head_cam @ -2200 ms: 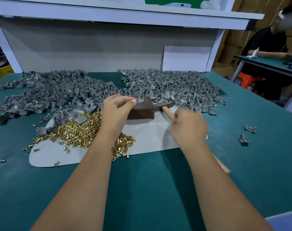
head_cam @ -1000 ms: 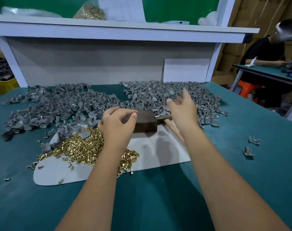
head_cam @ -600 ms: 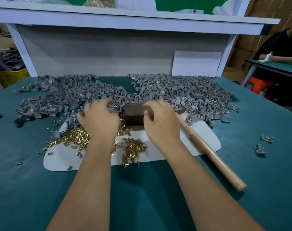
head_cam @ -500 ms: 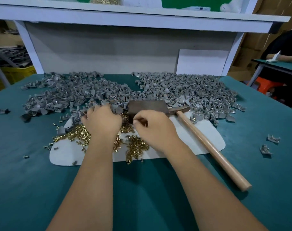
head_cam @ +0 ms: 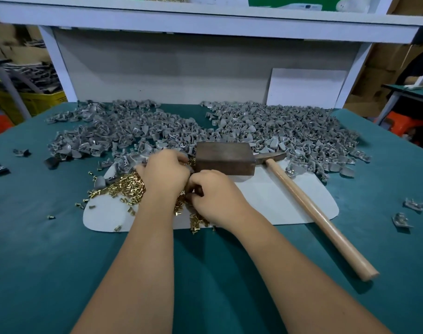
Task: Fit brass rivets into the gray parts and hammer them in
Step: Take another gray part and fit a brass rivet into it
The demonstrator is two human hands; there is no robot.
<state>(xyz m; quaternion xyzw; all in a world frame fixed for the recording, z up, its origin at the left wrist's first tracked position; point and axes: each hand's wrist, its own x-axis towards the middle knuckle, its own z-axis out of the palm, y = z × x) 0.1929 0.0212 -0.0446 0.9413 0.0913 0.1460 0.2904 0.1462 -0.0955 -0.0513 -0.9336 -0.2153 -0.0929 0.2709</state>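
Over the brass rivets [head_cam: 123, 189], both hands – left [head_cam: 166, 174], right [head_cam: 214, 196] – curl together; grip unclear.

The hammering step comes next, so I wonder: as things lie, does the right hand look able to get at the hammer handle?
Probably yes. The hammer handle lies bare on the mat and table, just right of the right hand, with nothing over it. That hand is busy at the rivets, though.
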